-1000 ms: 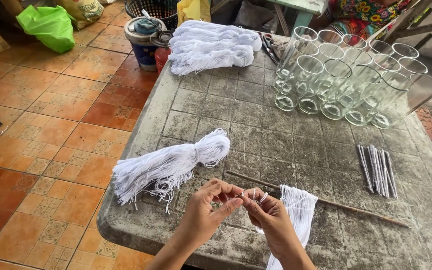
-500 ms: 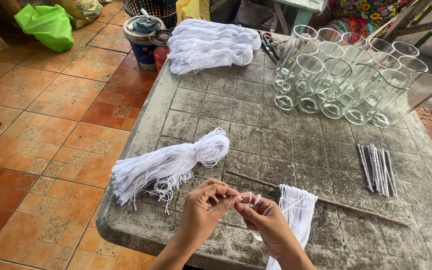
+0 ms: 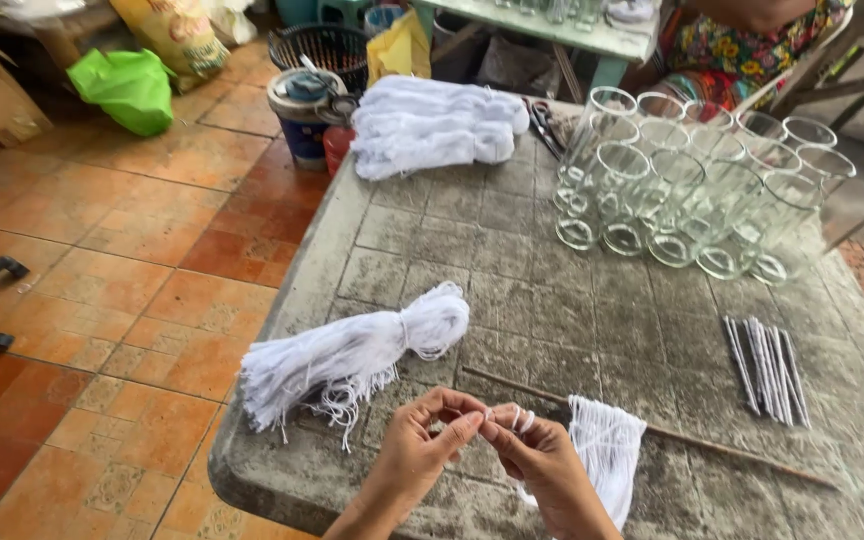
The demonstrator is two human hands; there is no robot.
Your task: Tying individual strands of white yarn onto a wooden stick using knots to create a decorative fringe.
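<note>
- The left hand point(image 3: 420, 448) is hovering over the near edge of the grey tiled table point(image 3: 512, 260), its thumb and fingers pressed together in a pinch on a white string point(image 3: 500, 415).
- The right hand point(image 3: 542, 462) is meeting it fingertip to fingertip, also pinching that string, with loops of it lying wrapped over the fingers point(image 3: 522, 420).
- The string is sitting right between the two hands, at the near middle of the table.
- A thin brown stick point(image 3: 712, 446) is lying just behind the hands, running from the middle towards the right, with a fringe of white strings point(image 3: 607, 450) hanging from it and touching the right hand.
- A loose bundle of white strings point(image 3: 352, 358) is lying to the left of the hands, near the table's left edge, tied off at its right end.
- A small bunch of thin sticks point(image 3: 767, 368) is resting well apart at the right.
- Clear drinking glasses point(image 3: 692, 190) are standing clustered at the far right, close against each other.
- A pile of folded white string bundles point(image 3: 432, 125) is sitting at the far left corner.
- Beyond the table, on the orange tiled floor point(image 3: 102, 260), a green bag point(image 3: 127, 88) and a blue bucket point(image 3: 304, 118) are showing.
</note>
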